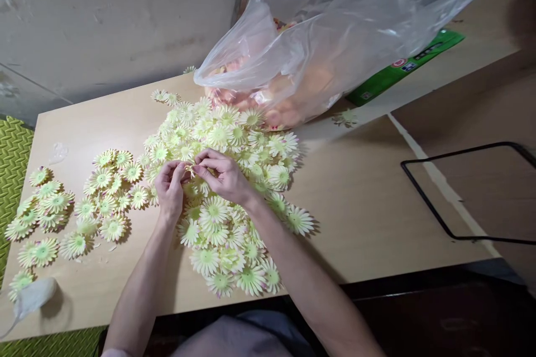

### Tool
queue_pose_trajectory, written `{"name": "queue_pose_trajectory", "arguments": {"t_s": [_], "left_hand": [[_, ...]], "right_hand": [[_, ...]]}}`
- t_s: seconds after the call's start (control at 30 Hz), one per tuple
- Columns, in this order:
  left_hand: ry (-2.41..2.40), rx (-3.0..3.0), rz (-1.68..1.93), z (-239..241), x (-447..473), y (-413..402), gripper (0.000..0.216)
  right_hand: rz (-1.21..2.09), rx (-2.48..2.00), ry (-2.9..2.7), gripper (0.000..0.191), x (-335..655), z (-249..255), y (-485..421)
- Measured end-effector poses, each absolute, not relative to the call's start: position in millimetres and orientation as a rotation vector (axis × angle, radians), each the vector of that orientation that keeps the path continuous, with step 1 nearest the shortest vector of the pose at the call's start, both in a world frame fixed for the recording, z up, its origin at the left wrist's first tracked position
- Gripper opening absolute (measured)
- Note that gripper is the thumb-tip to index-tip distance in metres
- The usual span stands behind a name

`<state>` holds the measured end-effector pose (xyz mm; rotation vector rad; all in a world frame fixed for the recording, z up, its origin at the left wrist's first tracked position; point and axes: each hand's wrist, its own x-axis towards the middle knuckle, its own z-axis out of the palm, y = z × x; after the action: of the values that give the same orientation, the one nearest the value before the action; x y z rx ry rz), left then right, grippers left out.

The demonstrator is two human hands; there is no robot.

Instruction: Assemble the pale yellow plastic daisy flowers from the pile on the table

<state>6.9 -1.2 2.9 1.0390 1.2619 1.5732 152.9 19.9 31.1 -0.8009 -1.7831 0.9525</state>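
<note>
Fingers of the left hand (171, 185) and right hand (223, 177) pinch narrowly on a pale flower piece (190, 169), partly hidden, over a heap of artificial daisy heads (214, 211) on the bench (355, 201), perhaps keeping others within reach. Smaller clusters (103, 179) lie leftward, seemingly kept separate.

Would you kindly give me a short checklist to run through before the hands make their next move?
1. Left hand on the pale piece: ok, pinching it.
2. Right hand on it too: ok, fingertips meeting the left's.
3. Piece's full shape visible: cannot tell, mostly covered.
4. Hands clear of the plastic bag: ok, apart.
5. Leftmost flowers well inside the table edge: not ok, some reach it.
</note>
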Motion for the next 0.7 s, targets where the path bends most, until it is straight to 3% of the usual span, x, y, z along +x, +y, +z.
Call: {"name": "queue_pose_trajectory", "arguments": {"t_s": [0.7], "left_hand": [[1.344,1.144,1.631,7,7,-6,0.015]], "right_hand": [[1.276,-0.662,-1.819,0.025,163,44,20]]}}
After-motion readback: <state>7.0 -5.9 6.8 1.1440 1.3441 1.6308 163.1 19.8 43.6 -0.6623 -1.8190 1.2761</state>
